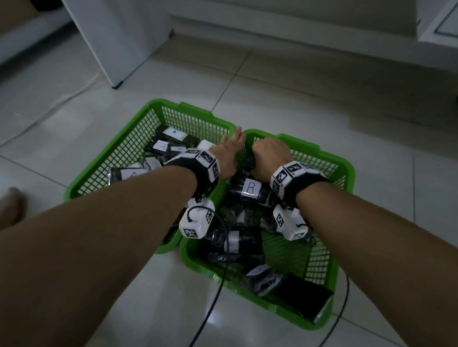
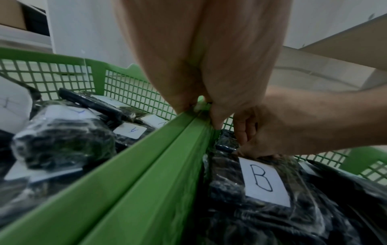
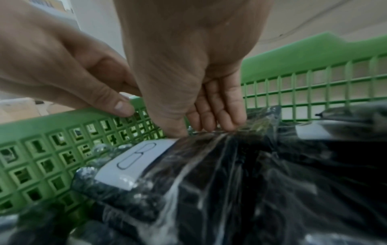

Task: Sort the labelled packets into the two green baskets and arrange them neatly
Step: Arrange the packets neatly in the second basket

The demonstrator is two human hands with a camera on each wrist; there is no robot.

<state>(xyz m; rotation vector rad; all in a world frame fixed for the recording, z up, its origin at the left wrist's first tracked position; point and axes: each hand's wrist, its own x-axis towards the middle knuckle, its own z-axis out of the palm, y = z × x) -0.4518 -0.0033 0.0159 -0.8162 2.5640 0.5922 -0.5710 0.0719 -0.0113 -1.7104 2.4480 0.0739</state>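
Floor: pale glossy tiles (image 1: 317, 103) carry two green mesh plastic baskets (image 1: 321, 258), rims touching
Left hand (image 1: 230, 153): grip pinching the joined rims
Right hand (image 1: 269, 155): grip curled on the dark plastic-wrapped packet labelled B (image 1: 251, 188), inside the right basket
Left wrist view: A-labelled packets (image 2: 130, 131) in the left basket

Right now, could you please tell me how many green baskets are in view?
2. The left basket sits on the floor holding packets labelled A; the right basket stands beside it, rims touching, holding the B packet. None seems hidden.
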